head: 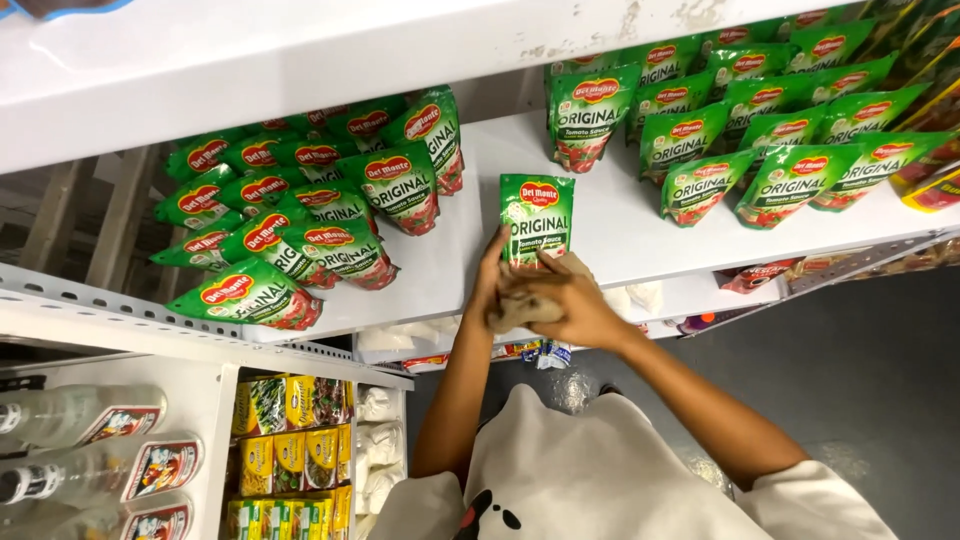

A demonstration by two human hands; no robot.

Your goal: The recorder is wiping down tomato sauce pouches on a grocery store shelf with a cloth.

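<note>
White shelving is carrying rows of green sauce pouches, and one green pouch is standing apart between them. Left hand is gripping its lower edge while right hand is clutching a tan cloth against it; it looks light, soft and slippery, best pinched at the sides.

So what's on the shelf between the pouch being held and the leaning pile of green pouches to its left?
Nothing. In the head view, the white shelf is bare between the held pouch and the left pile.

Green sauce pouch with red label, upright on white shelf, front facing out. Lower edge gripped. Crumpled tan cloth just below, touching.
</note>
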